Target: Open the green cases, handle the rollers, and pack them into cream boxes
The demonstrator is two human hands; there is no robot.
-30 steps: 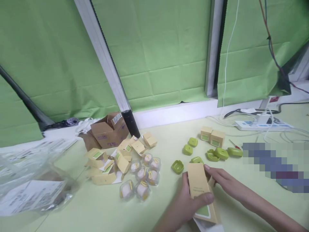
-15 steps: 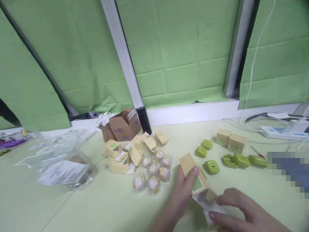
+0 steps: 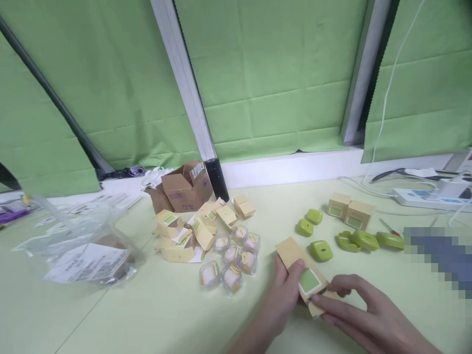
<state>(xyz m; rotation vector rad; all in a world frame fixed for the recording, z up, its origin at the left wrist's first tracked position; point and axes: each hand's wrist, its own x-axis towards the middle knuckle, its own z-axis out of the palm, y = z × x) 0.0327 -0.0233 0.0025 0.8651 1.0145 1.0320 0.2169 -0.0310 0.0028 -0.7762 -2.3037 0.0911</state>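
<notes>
A small kraft-paper box [image 3: 309,281] with a green label is between my hands at the lower right, its upper flap standing open. My left hand [image 3: 282,300] grips its left side, thumb over the front. The fingers of my right hand [image 3: 356,305] pinch the flaps at its near end. Left of my hands lie several clear plastic packs [image 3: 231,278] with pale pink contents. Several green plastic cases [image 3: 321,250] sit beyond and to the right. Whether anything is inside the held box is hidden.
Unfolded kraft boxes [image 3: 204,231] are heaped before a brown carton [image 3: 188,187]. A clear plastic bag [image 3: 88,260] lies at left. Two closed kraft boxes [image 3: 359,215] stand at right, near a screwdriver [image 3: 391,228] and a white power strip [image 3: 416,197].
My right fingers have moved in against the held box's near end. The flaps and white inner paper that stuck out there are now folded in. The view has shifted slightly.
</notes>
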